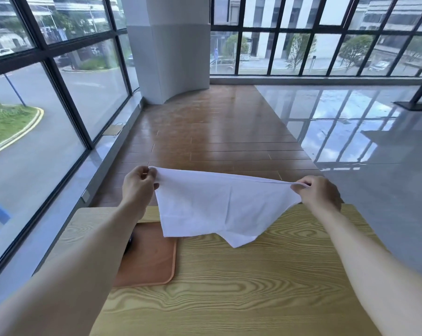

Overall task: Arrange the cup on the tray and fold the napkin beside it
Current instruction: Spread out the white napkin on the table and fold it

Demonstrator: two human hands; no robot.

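**A:** So, holding up the napkin (pixel 219 202) with both hands, right? Stretched out above the far edge of the table (pixel 265 275)?

**B:** Yep. Left hand (pixel 138 184) pinching one top corner, right hand (pixel 319 194) pinching the other, fingers curled tight on the cloth. Top edge pulled nearly straight between them, rest hanging loose, with a lower corner dangling just over the wood.

**A:** And the tray (pixel 154 260)?

**B:** Sitting on the left part of the table, half hidden under the left forearm. Napkin's bottom edge overlapping its far corner from this angle; can't tell whether touching or not.

**A:** Cup?

**B:** Hard to say. Something dark (pixel 130 241) peeking out beside the forearm on the tray, too covered to call.

**A:** Background?

**B:** Big windows (pixel 59 93), white pillar (pixel 171 49), shiny floor (pixel 350 132).
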